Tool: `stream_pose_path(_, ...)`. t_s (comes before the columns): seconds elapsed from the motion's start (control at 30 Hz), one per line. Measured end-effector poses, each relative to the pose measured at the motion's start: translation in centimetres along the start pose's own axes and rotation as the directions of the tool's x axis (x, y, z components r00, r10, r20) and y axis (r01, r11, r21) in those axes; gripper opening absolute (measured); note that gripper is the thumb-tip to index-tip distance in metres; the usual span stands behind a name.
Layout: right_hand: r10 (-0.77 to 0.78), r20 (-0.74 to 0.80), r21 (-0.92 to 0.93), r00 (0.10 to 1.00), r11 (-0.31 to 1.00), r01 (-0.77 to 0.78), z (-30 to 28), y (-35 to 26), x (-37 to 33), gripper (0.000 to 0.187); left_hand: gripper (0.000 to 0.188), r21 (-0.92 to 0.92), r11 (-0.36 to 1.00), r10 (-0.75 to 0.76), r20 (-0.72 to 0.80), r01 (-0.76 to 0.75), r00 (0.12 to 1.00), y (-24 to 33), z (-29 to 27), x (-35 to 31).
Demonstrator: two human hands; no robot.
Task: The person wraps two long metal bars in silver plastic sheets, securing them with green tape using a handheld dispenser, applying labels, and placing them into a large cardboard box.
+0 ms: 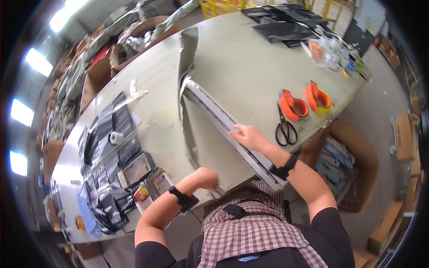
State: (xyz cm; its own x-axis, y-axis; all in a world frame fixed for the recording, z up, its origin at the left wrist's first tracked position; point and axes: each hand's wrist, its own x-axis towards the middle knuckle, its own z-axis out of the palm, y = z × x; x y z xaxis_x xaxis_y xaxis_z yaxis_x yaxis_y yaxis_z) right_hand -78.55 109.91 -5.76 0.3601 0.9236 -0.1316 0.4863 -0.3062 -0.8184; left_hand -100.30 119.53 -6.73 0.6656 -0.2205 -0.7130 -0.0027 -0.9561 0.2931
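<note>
A long, narrow silver-grey bar (219, 116), seemingly in clear film, lies slantwise across the table, its near end by my apron. My right hand (250, 136) rests on its middle with the fingers bent over its edge. A grey-green plastic strip (187, 129) stands up along the bar's far end and runs toward me. My left hand (205, 178) is closed in a fist at the strip's near end, by the table edge. A small greyish piece pokes out below that fist, too blurred to name. Black-handled scissors (286, 131) lie right of my right hand.
Two orange tape dispensers (295, 107) stand beyond the scissors. Black plastic sheets (290, 27) and clear bags (330, 51) lie at the far right. Left are black packages (107, 129) and open small boxes (136, 169). Cardboard boxes (366, 165) stand beside the table (237, 58).
</note>
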Motion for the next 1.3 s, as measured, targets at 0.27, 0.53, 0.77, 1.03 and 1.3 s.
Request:
stream_pose_path(0.27, 0.138, 0.372, 0.332, 0.918, 0.904, -0.27, 8.2, -5.5, 5.4, 0.129, 0.027, 0.256, 0.967, 0.183, -0.635, -0.019, 0.75, 8.5, -1.9, -0.7)
stream_pose_path(0.53, -0.212, 0.214, -0.014, 0.954, 0.975, 0.22, 10.8, -1.4, 5.6, 0.037, 0.013, -0.453, 0.812, -0.418, -0.891, -0.369, 0.176, -1.7, -3.3, -2.2)
stream_pose_path(0.77, -0.064, 0.152, 0.034, 0.986, 0.998, 0.059, 10.4, -2.0, 4.5, 0.037, 0.045, -0.785, 0.422, -0.903, -0.406, 0.453, 0.138, -16.2, -4.8, 4.6)
stream_pose_path(1.03, 0.257, 0.13, 0.545, 0.957, 0.788, -0.286, 2.8, -0.9, 6.8, 0.026, 0.02, -0.517, 0.119, -0.888, -0.438, -0.848, 0.143, -25.5, 1.9, -0.1)
stream_pose_path(1.3, -0.042, 0.011, -0.26, 0.999, 0.965, 0.044, 1.7, -3.0, 5.0, 0.039, 0.059, -0.394, 0.817, -0.5, -0.848, 0.421, 0.177, -16.2, -3.4, -3.1)
